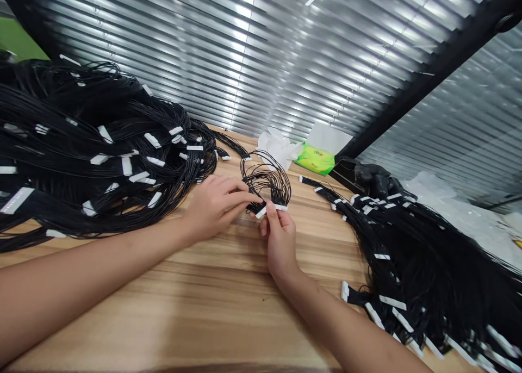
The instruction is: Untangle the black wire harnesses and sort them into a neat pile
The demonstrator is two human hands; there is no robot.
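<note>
On the wood table [204, 318], the right hand [279, 242] pinches a white plug [271, 210] with black wires [265, 180], and the left hand [216, 209] curls in close. A loose pinch could drop it, and wires could snag the big piles [93, 144].

Glossy black insulated wires [265, 180], white plastic connectors [280, 207], smooth wood-grain tabletop [183, 318]

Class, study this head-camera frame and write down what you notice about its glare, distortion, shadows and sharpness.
In the head view, bright glare streaks across the slatted window blinds; the wide lens makes the black window frame lean steeply; the wooden tabletop has only soft shadow; the black wire bundle looks sharp, with no obvious blur.
</note>
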